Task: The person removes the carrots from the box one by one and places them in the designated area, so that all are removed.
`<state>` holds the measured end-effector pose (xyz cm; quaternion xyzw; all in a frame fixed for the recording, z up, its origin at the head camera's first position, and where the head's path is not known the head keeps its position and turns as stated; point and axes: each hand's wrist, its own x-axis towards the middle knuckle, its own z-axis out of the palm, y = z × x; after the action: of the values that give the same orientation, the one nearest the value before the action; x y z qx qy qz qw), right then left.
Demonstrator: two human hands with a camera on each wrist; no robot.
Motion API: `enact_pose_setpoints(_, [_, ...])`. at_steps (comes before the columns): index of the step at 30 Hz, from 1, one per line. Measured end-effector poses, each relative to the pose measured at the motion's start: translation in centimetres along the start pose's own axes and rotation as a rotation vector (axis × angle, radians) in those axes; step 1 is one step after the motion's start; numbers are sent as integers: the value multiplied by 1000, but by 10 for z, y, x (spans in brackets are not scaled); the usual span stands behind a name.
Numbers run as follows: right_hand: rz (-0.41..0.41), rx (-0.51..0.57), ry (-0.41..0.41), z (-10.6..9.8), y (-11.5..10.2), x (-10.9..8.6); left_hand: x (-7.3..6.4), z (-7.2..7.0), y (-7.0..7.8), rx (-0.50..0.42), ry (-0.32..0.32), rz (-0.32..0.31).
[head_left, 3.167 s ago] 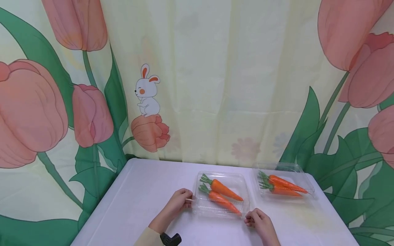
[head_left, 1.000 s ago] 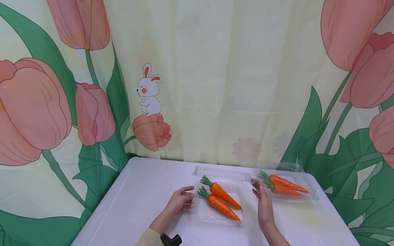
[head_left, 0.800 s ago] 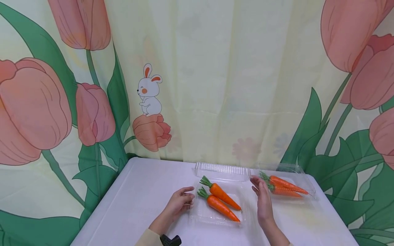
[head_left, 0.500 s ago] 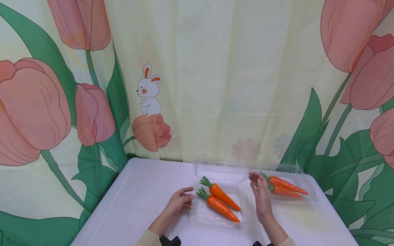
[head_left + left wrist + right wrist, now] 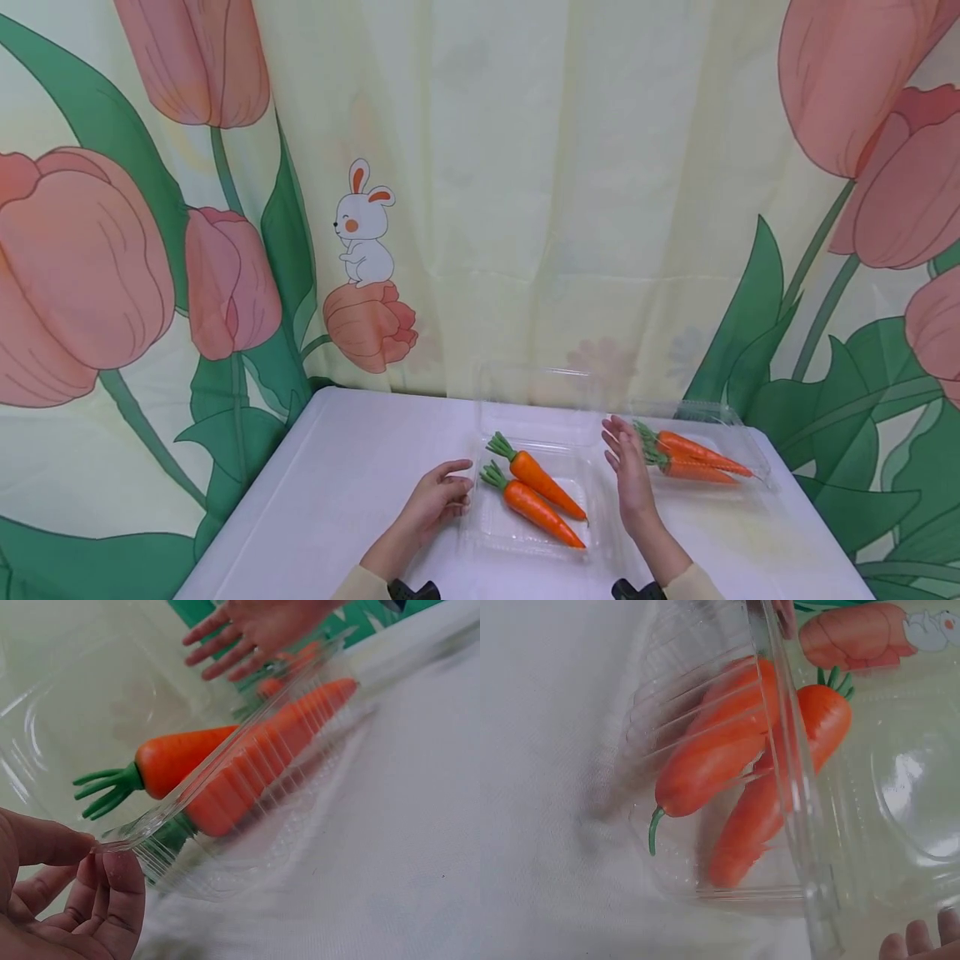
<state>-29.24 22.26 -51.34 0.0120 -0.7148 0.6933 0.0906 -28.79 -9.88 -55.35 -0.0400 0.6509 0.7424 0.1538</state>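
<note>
Head view: clear container (image 5: 501, 532) sits on desk (image 5: 360, 467), two carrots (image 5: 542, 512) lying diagonally inside; lid (image 5: 538, 404) stands raised along far edge, likely for access. Left hand (image 5: 437, 500) pinches container's left rim, presumably to steady it. Right hand (image 5: 632, 477) holds nothing, fingers extended beside lid's right edge; contact with lid: cannot tell. Second container (image 5: 737, 435), holding another carrot pair (image 5: 701, 451), rests at right. No brand, label or writing readable.
</note>
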Motion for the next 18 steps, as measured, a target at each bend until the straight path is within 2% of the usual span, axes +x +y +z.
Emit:
enact_pose_setpoints(6, [27, -28, -22, -2, 4, 1, -1, -1, -3, -1, -6, -13])
enact_pose_setpoints(13, [27, -9, -69, -4, 2, 4, -3, -2, -4, 21, -14, -2])
enact_pose_setpoints(18, [55, 21, -104, -5, 4, 8, -5, -2, -3, 23, -11, -6])
